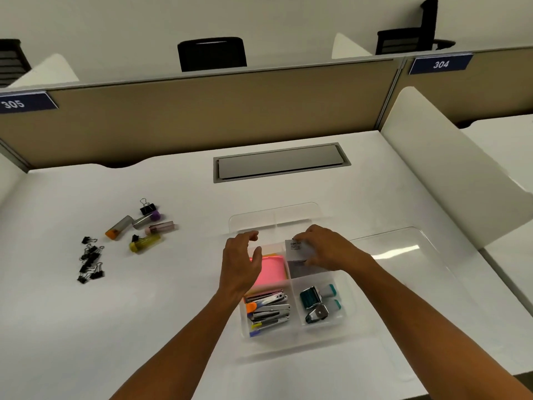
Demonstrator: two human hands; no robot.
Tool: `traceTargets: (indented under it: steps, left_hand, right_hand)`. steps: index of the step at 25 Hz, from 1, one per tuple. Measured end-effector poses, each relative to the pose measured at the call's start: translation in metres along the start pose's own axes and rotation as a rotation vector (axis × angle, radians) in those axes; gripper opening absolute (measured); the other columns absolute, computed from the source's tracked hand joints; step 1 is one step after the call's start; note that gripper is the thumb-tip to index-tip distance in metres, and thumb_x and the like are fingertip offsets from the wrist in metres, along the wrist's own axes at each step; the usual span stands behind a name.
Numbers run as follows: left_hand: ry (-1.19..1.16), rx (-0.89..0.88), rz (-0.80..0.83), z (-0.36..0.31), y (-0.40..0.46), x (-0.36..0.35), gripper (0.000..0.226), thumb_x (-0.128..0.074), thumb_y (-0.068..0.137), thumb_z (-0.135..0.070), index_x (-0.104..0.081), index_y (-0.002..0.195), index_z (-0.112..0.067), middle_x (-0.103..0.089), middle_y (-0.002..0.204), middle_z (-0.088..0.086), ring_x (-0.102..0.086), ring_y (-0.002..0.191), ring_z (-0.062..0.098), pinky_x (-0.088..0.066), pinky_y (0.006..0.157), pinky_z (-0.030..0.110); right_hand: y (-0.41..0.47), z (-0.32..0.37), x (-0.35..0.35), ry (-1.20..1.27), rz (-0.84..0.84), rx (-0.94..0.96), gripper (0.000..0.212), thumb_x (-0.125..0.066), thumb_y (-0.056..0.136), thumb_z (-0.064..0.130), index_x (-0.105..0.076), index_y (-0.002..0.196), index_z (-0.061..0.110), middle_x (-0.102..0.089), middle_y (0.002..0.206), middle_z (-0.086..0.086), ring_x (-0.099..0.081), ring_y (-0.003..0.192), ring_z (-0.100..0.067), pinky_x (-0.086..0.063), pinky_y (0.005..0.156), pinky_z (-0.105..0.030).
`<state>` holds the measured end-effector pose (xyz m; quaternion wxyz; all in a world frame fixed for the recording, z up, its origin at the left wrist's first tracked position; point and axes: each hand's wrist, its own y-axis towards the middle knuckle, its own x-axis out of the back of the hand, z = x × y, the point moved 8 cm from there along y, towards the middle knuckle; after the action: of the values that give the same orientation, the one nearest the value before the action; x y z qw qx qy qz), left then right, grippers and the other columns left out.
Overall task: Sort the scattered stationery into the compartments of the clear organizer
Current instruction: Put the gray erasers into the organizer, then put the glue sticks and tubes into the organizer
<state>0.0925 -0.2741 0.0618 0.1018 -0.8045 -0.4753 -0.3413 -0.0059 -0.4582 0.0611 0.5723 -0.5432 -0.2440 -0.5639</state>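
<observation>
The clear organizer [349, 301] sits on the white desk in front of me. My right hand [326, 248] is shut on a small grey card box [297, 249], held over the organizer's middle right compartment. My left hand [240, 264] hovers open above the pink sticky notes [272, 269] in the middle left compartment. Staplers [268, 310] fill the near left compartment. Teal stamps and a sharpener [317, 303] lie in the near right one. Several highlighters [141, 229] and black binder clips [90, 262] are scattered on the desk to the left.
A clear lid [403, 255] lies to the right of the organizer. A grey cable hatch [281, 163] is set into the desk behind it. A tan partition [202, 116] closes the back, and a white divider [450, 168] stands on the right.
</observation>
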Motion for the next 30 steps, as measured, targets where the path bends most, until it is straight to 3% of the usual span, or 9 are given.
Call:
traceTargets:
  steps: [7,14,17,19,23,30]
  left_hand:
    - [0.013,0.010,-0.061,0.009,-0.011,0.027,0.036,-0.062,0.088,-0.012,-0.058,0.123,-0.019,-0.063,0.118,-0.005,-0.053,0.107,0.016,-0.047,0.094,0.035]
    - [0.046,0.017,-0.089,0.018,-0.020,0.045,0.033,-0.063,0.089,-0.014,-0.060,0.122,-0.019,-0.063,0.121,-0.003,-0.053,0.111,0.018,-0.047,0.096,0.034]
    - [0.045,0.031,-0.102,0.024,-0.026,0.054,0.032,-0.063,0.089,-0.014,-0.061,0.121,-0.018,-0.064,0.120,-0.002,-0.053,0.111,0.019,-0.048,0.095,0.035]
    - [0.053,0.046,-0.117,0.027,-0.031,0.064,0.031,-0.063,0.089,-0.014,-0.061,0.120,-0.019,-0.064,0.119,-0.002,-0.053,0.111,0.019,-0.047,0.095,0.035]
    - [0.057,0.067,-0.158,0.035,-0.039,0.086,0.031,-0.061,0.089,-0.015,-0.062,0.119,-0.020,-0.064,0.118,-0.003,-0.053,0.111,0.018,-0.046,0.096,0.035]
    - [0.067,0.128,-0.245,0.071,-0.052,0.135,0.030,-0.060,0.087,-0.015,-0.062,0.117,-0.022,-0.064,0.118,-0.005,-0.052,0.111,0.018,-0.047,0.095,0.040]
  right_hand:
    - [-0.001,0.009,-0.014,-0.181,0.095,0.068,0.052,-0.077,0.078,0.034,-0.063,0.126,0.024,-0.060,0.117,-0.006,-0.059,0.108,-0.026,-0.051,0.087,-0.035]
    - [0.000,0.011,-0.021,-0.245,0.111,0.039,0.057,-0.071,0.086,0.021,-0.053,0.140,0.022,-0.053,0.138,-0.003,-0.051,0.124,-0.023,-0.045,0.102,-0.034]
    - [0.000,0.005,-0.012,-0.248,0.070,-0.046,0.056,-0.071,0.085,0.020,-0.052,0.138,0.029,-0.051,0.140,0.002,-0.051,0.125,-0.020,-0.046,0.099,-0.035]
    - [0.002,0.010,0.002,-0.227,0.001,-0.079,0.047,-0.068,0.088,0.030,-0.055,0.132,0.033,-0.054,0.138,0.004,-0.054,0.121,-0.019,-0.047,0.096,-0.035]
    - [0.009,0.043,0.021,-0.127,-0.119,-0.027,0.037,-0.060,0.091,0.048,-0.060,0.125,0.033,-0.063,0.128,0.008,-0.060,0.112,-0.017,-0.049,0.091,-0.035]
    - [0.032,0.137,0.021,0.006,-0.130,0.163,0.031,-0.059,0.091,0.048,-0.062,0.119,0.036,-0.066,0.114,0.016,-0.062,0.102,-0.011,-0.051,0.082,-0.032]
